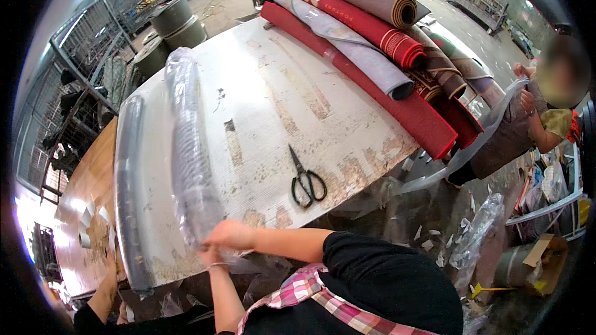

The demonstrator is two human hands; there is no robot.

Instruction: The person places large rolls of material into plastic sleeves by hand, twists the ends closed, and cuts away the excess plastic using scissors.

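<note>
A long roll in clear plastic film [188, 142] lies lengthwise on the white table, slightly blurred. At its near end both my hands meet and pinch the gathered film. My right hand [230, 236] reaches in from the right, closed over the film's end. Just below it, my left hand [213, 255] is also closed; its fingers are partly hidden and blurred. To the left lies a second plastic-wrapped grey roll [130, 192]. Black-handled scissors [305, 181] rest on the table, right of the roll near my hands.
Several rolled rugs, including a red one [372, 31], are piled at the table's far right. A co-worker [506, 139] at right holds a long plastic sheet [459, 155]. Another person's arm [105, 288] shows lower left. Plastic scraps [478, 229] litter the floor beside a cardboard box [549, 260].
</note>
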